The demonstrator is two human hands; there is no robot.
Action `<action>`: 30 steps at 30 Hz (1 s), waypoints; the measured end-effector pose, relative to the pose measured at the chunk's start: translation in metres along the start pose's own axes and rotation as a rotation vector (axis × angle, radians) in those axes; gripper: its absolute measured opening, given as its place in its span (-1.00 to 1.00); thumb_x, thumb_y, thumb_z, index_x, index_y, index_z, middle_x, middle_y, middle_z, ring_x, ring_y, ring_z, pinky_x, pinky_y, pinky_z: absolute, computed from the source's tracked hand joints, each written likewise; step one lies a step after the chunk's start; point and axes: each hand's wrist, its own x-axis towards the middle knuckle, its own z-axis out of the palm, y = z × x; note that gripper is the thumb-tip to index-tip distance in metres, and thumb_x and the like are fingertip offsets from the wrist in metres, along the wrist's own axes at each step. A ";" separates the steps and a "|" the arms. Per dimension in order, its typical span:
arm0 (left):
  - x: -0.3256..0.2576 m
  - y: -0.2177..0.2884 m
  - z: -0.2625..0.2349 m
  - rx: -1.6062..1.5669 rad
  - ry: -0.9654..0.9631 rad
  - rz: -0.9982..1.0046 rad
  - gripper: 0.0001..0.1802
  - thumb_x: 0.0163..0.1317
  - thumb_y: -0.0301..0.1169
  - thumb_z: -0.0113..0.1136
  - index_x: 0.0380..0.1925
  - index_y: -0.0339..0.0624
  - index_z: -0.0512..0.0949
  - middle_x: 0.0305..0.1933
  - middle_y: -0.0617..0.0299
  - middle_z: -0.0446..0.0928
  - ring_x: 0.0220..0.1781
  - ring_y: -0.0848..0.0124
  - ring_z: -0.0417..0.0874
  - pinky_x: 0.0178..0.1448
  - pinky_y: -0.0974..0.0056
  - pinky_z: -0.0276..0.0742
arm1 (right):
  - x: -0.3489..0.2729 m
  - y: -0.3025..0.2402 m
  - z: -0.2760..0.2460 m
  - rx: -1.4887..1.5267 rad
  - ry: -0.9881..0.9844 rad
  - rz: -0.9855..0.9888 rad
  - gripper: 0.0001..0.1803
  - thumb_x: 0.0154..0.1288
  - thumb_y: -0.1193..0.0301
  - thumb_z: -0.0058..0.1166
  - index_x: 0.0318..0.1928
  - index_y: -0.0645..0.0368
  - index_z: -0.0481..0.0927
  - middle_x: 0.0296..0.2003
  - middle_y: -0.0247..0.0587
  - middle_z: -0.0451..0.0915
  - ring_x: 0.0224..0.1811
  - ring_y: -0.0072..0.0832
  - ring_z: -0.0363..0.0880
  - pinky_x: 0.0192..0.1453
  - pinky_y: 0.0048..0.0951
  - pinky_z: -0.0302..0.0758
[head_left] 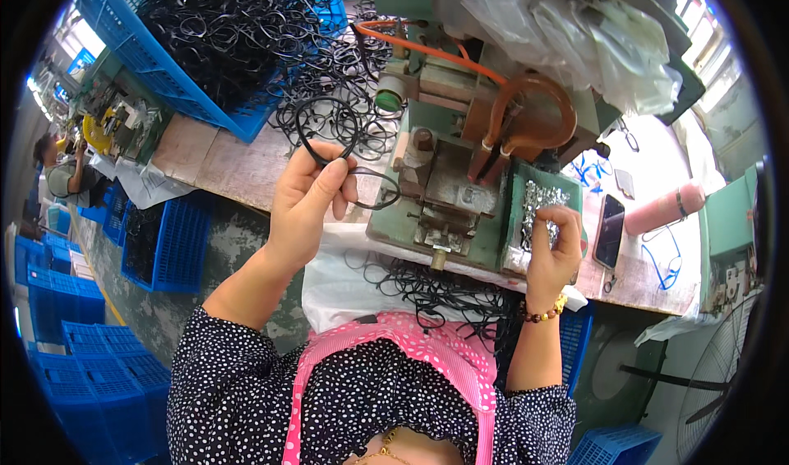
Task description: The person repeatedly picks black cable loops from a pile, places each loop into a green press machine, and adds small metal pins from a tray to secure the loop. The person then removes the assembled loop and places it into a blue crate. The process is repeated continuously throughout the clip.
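Observation:
My left hand (308, 198) is closed on a thin black cord (399, 192), gripping it between thumb and fingers. One loop of the cord rises above the hand and a smaller one hangs out to the right, just left of the bench press (460, 186). At the press's right side, my right hand (555, 260) is over a green tray (511, 218) of small shiny metal pieces (542, 194). Its thumb and index finger curl down together among the pieces; whatever is between the fingertips is too small to make out.
A blue crate (140, 58) piled with black cords (222, 29) stands at the back left, and loose cords spill across the bench. Right of the tray lie a phone (609, 231) and a pink bottle (666, 208). More cords lie on my lap.

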 end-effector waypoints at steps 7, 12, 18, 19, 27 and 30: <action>0.010 0.019 0.036 -0.039 0.011 0.240 -0.77 0.48 -0.38 0.09 0.01 -0.27 0.47 -0.09 0.18 0.61 -0.20 0.53 0.61 -0.27 0.48 0.48 | 0.005 -0.039 0.043 0.170 -0.119 -0.036 -0.82 0.24 0.66 0.14 -0.15 0.22 0.63 -0.21 -0.20 0.65 0.01 -0.40 0.60 0.49 -0.09 0.18; 0.035 0.022 0.049 -0.076 0.023 0.298 -0.79 0.47 -0.39 0.11 -0.03 -0.27 0.51 -0.08 0.17 0.63 -0.19 0.51 0.65 -0.28 0.47 0.51 | -0.002 -0.049 0.062 0.376 -0.113 0.165 -0.61 0.30 0.66 0.13 0.13 0.29 0.45 -0.15 -0.21 0.62 0.02 -0.45 0.60 0.32 -0.30 0.36; 0.041 0.017 0.049 -0.087 0.018 0.333 -0.80 0.46 -0.39 0.13 -0.03 -0.27 0.52 -0.08 0.18 0.65 -0.19 0.48 0.68 -0.30 0.46 0.54 | -0.006 -0.051 0.071 0.461 -0.101 0.204 -0.48 0.34 0.69 0.10 0.29 0.34 0.31 -0.11 -0.21 0.58 0.05 -0.43 0.60 0.22 -0.43 0.48; 0.041 0.016 0.049 -0.083 0.024 0.327 -0.80 0.46 -0.39 0.13 -0.03 -0.27 0.52 -0.08 0.18 0.65 -0.19 0.48 0.68 -0.30 0.46 0.54 | -0.006 -0.052 0.072 0.490 -0.085 0.213 -0.48 0.34 0.69 0.10 0.28 0.34 0.31 -0.11 -0.21 0.58 0.05 -0.43 0.60 0.23 -0.42 0.49; 0.039 0.018 0.050 -0.060 0.040 0.329 -0.81 0.46 -0.41 0.11 -0.04 -0.28 0.51 -0.08 0.18 0.64 -0.19 0.49 0.67 -0.30 0.47 0.52 | -0.006 -0.054 0.071 0.498 -0.101 0.278 -0.51 0.35 0.68 0.10 0.26 0.36 0.32 -0.07 -0.19 0.58 0.03 -0.40 0.61 0.24 -0.37 0.51; 0.038 0.018 0.050 -0.066 0.044 0.321 -0.81 0.46 -0.41 0.11 -0.04 -0.28 0.51 -0.08 0.18 0.64 -0.20 0.50 0.67 -0.30 0.47 0.51 | -0.007 -0.058 0.072 0.594 -0.085 0.336 -0.52 0.35 0.68 0.11 0.25 0.35 0.33 -0.09 -0.20 0.59 0.02 -0.40 0.61 0.25 -0.36 0.51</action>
